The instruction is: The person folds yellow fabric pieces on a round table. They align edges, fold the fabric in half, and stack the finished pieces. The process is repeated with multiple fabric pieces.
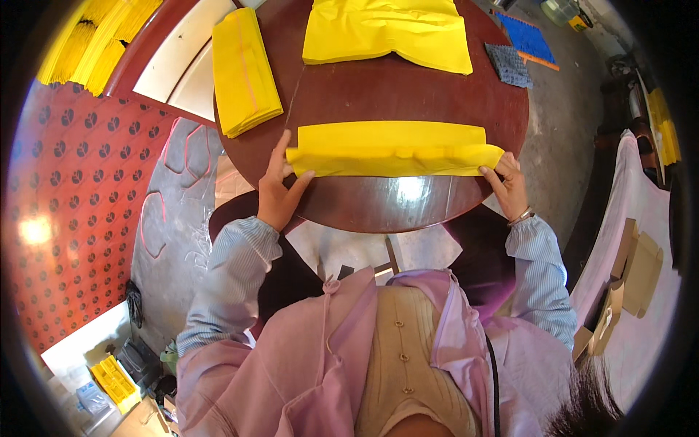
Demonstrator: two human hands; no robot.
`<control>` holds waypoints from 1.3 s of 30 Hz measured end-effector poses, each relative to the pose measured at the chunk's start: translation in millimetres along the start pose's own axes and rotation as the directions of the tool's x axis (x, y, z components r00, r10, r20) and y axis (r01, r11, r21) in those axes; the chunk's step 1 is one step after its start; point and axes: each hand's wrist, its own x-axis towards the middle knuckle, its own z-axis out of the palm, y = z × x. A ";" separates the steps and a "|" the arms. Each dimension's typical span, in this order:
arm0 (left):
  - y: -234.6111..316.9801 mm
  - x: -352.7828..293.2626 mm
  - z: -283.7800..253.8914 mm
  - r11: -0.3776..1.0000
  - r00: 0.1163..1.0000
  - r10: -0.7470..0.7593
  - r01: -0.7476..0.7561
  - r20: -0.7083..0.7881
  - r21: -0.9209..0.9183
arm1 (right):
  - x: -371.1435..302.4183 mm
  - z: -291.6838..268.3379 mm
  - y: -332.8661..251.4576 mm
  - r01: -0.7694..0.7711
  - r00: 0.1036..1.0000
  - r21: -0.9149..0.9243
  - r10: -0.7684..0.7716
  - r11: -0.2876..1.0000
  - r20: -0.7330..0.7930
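A long folded strip of yellow cloth-like sheet lies across the near half of a round dark red table. Its near layer is turned over and reaches past the far layer at both ends. My left hand is at the strip's left end, thumb by the near corner and index finger stretched along the side; its other fingers are partly hidden. At the opposite end, my right hand pinches the near corner, thumb on top and fingers around the edge.
A folded yellow stack lies on the table's left, and more yellow sheets lie at the far side. A grey cloth rests at the right rim. Yellow bundles fill the upper left. An open cardboard box stands at right.
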 end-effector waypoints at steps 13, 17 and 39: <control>10.1 -2.9 22.9 0.990 0.961 -0.095 0.117 -0.259 0.072 | -0.5 34.7 -22.7 -0.104 0.935 -0.214 0.023 0.971 -0.353; 6.9 -2.9 24.8 0.988 0.956 -0.114 0.137 -0.271 0.069 | 4.2 34.3 -28.3 -0.090 0.924 -0.272 -0.022 0.958 -0.382; 17.8 9.7 16.7 0.951 0.971 -0.106 0.162 -0.213 0.264 | 12.4 30.4 -40.3 -0.106 0.963 -0.430 -0.016 0.897 -0.269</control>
